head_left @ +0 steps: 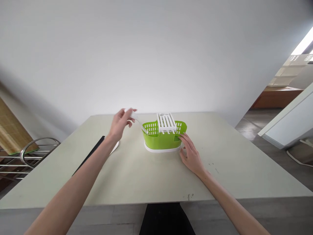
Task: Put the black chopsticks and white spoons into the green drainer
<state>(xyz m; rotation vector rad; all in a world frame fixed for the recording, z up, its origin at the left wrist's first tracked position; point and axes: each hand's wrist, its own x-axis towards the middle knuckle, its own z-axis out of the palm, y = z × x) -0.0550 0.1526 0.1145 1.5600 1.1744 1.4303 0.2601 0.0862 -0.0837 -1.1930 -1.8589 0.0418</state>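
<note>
A green slotted drainer basket (160,141) stands on a white base tray (163,150), with a white slotted rack (167,122) with hooks across its top. My left hand (121,121) is raised at the basket's left end, its fingers closed around the white handle of a utensil (140,122). The utensil slants down to the right, its lower end at the basket's left opening; its kind is not clear. Around the basket's right end, my right hand (190,152) has its fingertips at the rim and its thumb low near the tray.
Behind my left forearm lie a long black object (90,153) and a partly hidden white item (114,147). The pale table (151,182) meets a white wall (156,58) at the back. A metal rack (26,160) stands beyond its left edge.
</note>
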